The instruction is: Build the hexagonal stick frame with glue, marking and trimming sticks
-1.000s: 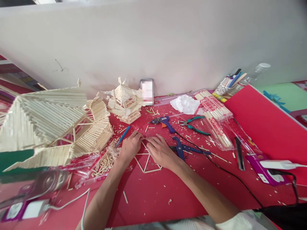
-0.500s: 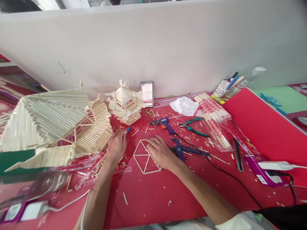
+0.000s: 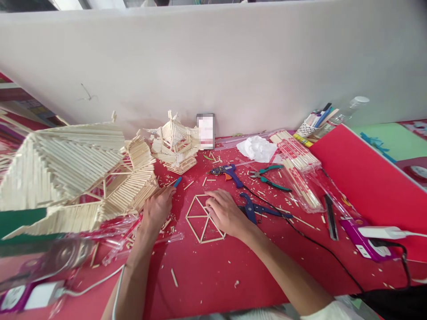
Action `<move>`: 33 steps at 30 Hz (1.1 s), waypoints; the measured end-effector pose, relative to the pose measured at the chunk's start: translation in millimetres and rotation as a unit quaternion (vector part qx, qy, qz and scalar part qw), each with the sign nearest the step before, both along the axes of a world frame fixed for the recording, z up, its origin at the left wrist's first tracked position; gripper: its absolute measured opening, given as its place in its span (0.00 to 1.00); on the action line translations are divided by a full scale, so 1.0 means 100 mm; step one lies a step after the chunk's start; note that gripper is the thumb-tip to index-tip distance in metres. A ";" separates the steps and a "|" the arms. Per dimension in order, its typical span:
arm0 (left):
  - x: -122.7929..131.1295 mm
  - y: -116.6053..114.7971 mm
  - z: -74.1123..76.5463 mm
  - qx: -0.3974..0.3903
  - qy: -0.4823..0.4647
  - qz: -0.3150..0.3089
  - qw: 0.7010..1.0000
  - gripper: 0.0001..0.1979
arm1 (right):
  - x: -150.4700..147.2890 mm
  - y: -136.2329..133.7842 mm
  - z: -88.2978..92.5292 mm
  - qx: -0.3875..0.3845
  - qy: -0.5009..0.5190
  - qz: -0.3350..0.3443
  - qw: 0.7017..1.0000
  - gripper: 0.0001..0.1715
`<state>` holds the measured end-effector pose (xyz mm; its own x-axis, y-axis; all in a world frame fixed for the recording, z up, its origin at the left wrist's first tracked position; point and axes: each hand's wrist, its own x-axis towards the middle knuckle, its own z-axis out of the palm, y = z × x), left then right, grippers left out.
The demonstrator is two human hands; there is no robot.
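A flat hexagonal frame of thin wooden sticks [image 3: 201, 216], with spokes meeting in the middle, lies on the red tabletop. My right hand [image 3: 225, 212] covers its upper right side, fingers curled onto the sticks there. My left hand [image 3: 157, 208] is to the left of the frame, beside a stick-built model. From its closed fingertips pokes the end of a slim blue pen-like thing [image 3: 178, 182]; the rest is hidden by the fingers. Just beyond the frame lie a blue glue gun [image 3: 230, 172] and a dark blue hand cutter [image 3: 248, 208], partly behind my right hand.
A large stick model house [image 3: 76, 164] fills the left, with a small stick pavilion [image 3: 176, 142] behind. Green-handled pliers [image 3: 268, 175], bagged chopsticks [image 3: 300, 173], a craft knife [image 3: 331, 218] and a purple power strip [image 3: 367, 242] lie rightward. A black cord crosses the table.
My left hand has drawn back slightly to the left, and more of the blue thing shows at its fingertips. My right hand has shifted a little right; the frame has barely moved.
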<state>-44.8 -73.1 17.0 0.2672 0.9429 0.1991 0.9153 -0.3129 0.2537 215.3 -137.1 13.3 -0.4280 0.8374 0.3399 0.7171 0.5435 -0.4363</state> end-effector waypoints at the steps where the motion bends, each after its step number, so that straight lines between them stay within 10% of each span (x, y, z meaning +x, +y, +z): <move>1: -0.01 0.00 -0.01 0.007 -0.001 -0.003 1.000 0.16 | 0.02 0.00 0.03 -0.004 0.027 -0.015 1.000 0.07; 14: -0.05 -0.01 0.10 -0.026 -0.017 0.035 0.999 0.16 | 0.42 0.06 0.18 0.005 0.126 -0.130 0.983 0.06; 33: 0.41 -0.36 0.00 -0.057 0.106 -0.098 0.988 0.14 | 0.16 -0.10 0.15 -0.112 0.002 -0.035 0.993 0.07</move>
